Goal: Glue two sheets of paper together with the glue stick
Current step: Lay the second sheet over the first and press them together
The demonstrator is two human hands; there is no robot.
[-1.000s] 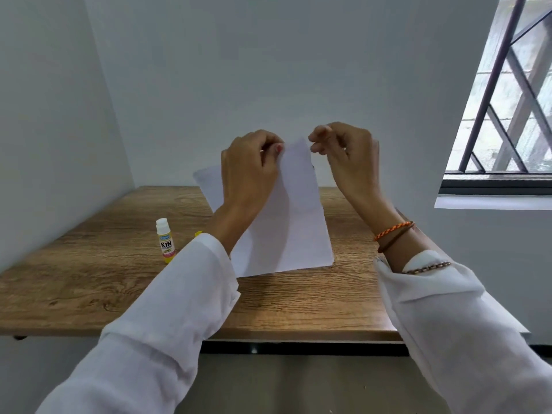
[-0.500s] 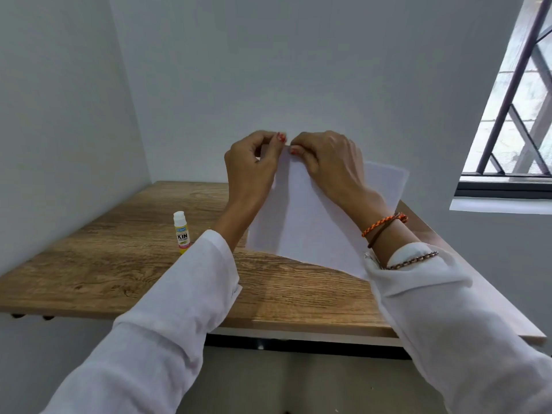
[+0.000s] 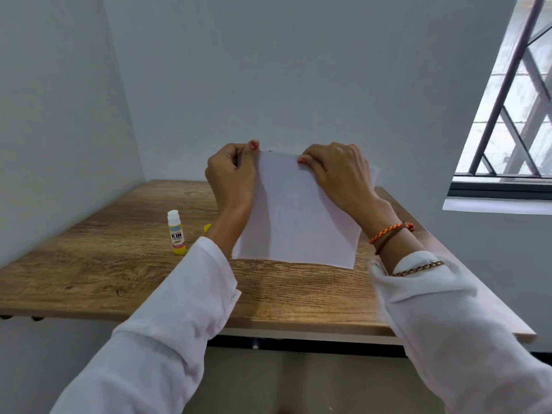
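Head view. Both hands held the white paper [image 3: 295, 216] upright above the wooden worktop [image 3: 104, 264], its lower edge near or on the surface. The left hand [image 3: 231, 177] pinched the top left corner between curled fingers and thumb; the right hand [image 3: 337, 174] pinched the top edge further right. A second sheet's edge [image 3: 375, 174] showed behind the right hand. The glue stick [image 3: 176, 233] stood upright left of the paper, uncapped, with a yellow cap [image 3: 207, 228] partly hidden by the left wrist.
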